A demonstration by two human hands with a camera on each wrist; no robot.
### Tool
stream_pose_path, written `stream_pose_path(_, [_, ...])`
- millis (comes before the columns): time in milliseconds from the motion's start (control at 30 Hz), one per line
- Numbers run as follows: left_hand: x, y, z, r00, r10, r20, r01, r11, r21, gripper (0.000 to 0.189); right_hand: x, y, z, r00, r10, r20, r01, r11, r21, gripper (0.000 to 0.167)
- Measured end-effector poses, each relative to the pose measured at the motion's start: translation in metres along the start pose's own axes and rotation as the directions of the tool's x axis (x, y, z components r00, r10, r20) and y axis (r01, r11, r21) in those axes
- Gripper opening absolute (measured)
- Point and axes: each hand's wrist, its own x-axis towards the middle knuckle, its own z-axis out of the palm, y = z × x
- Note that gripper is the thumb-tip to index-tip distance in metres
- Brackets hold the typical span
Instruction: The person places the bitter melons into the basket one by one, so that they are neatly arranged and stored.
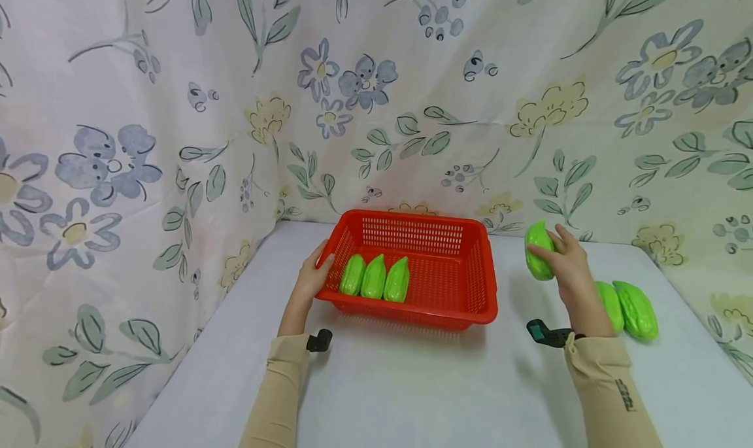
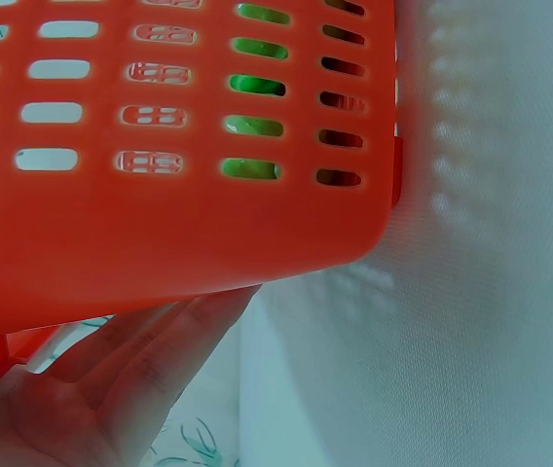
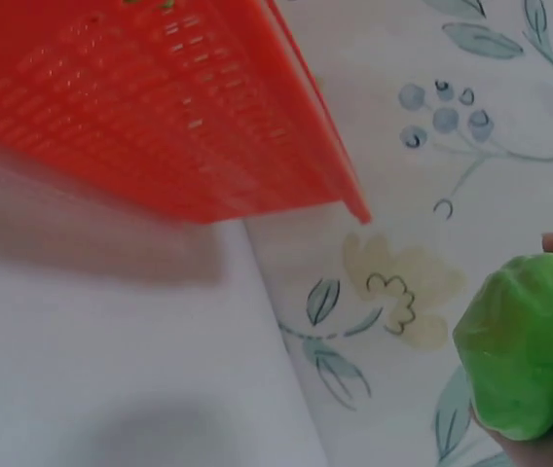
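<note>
Right hand [image 1: 568,263] holds 1 green vegetable [image 3: 525,345] — seemingly between thumb [image 1: 541,251] and fingers [image 1: 565,237].

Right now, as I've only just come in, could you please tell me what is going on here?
A person holds the left end of a red basket with the left hand, while the right hand holds a green vegetable in the air, to the right of the basket. Three similar vegetables lie side by side in the basket's left part. Two more lie on the white table by the right forearm, which partly hides one.
</note>
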Motion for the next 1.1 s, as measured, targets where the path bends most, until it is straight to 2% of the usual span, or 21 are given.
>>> stream_pose_path(333, [-0.001, 0.001, -0.001, 1.000, -0.006, 0.002, 0.006, 1.000, -0.007, 0.056, -0.003, -0.023, 0.026, 0.994, -0.095, 0.045, 0.094, 0.995, 0.023, 0.091])
stream_pose_path(733, [0.001, -0.001, 0.000, 1.000, -0.012, -0.004, 0.012, 1.000, 0.002, 0.056, -0.004, -0.043, 0.059, 0.990, -0.117, 0.079, 0.113, 0.992, 0.056, 0.087])
stream_pose_path(1100, [0.001, -0.001, 0.000, 1.000, -0.009, -0.005, 0.009, 1.000, 0.003, 0.056, -0.004, -0.057, 0.080, 0.981, -0.153, 0.119, 0.143, 0.985, 0.092, 0.088])
